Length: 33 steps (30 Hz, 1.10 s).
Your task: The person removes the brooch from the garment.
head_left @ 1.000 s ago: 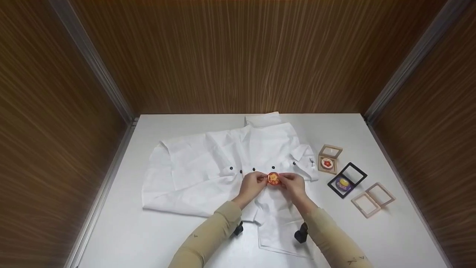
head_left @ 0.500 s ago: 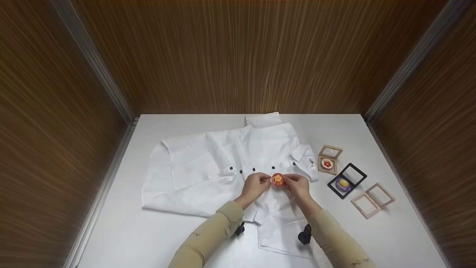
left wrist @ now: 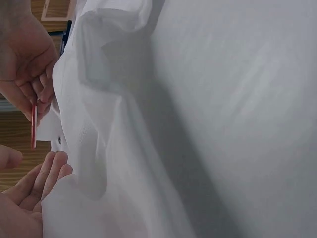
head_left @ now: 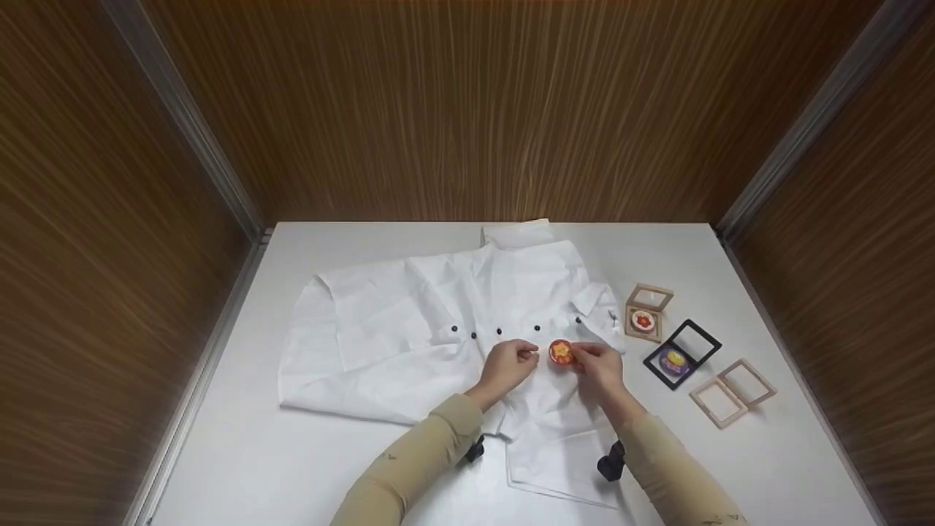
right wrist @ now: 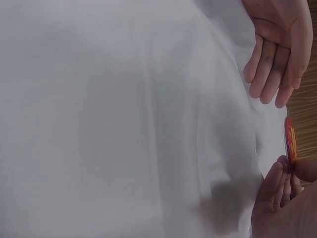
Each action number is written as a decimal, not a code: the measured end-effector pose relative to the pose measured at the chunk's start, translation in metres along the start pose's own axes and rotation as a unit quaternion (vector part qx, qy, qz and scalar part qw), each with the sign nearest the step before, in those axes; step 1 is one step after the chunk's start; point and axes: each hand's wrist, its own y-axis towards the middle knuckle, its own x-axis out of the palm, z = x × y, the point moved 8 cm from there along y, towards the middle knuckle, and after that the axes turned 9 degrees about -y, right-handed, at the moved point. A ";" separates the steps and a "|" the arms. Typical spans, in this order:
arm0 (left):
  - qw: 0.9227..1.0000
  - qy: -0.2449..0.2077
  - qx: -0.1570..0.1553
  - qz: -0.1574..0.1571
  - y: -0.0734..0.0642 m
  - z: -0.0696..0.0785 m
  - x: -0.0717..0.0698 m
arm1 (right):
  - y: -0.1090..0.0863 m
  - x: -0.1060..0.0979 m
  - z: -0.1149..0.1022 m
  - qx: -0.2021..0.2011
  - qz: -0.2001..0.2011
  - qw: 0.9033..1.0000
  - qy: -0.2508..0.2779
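My right hand (head_left: 600, 369) pinches a round red badge (head_left: 561, 352) with an orange-yellow flower between thumb and fingers. In the left wrist view the badge (left wrist: 33, 126) is seen edge-on, thin, and held above the cloth. My left hand (head_left: 509, 365) is just left of it, holding nothing, with its fingers loosely bent and a gap to the badge. In the right wrist view the left hand (right wrist: 277, 49) has its fingers extended. Beneath both hands lies a white coat (head_left: 409, 314) with several dark buttons (head_left: 537, 328).
Right of the coat, an open wooden case (head_left: 643, 329) holds a red flower badge. Beside it an open black case (head_left: 679, 354) holds a purple and yellow badge. A pale open case (head_left: 719, 403) lies nearer. Wood-grain panels (head_left: 467, 109) enclose the white table (head_left: 241, 453) at back and sides.
Both hands held the badge at first. The left fingers have let go of it, and the right hand has carried it a little to the right.
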 end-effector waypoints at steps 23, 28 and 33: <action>1.000 -0.024 -0.004 -0.020 -0.003 0.011 0.022 | 0.000 -0.035 0.010 -0.007 0.016 1.000 0.001; 1.000 -0.018 -0.006 -0.024 -0.004 0.012 0.026 | 0.000 -0.043 0.013 -0.012 0.027 1.000 -0.003; 1.000 -0.013 -0.001 -0.028 -0.006 0.015 0.031 | -0.001 -0.049 0.014 -0.008 0.035 0.999 -0.041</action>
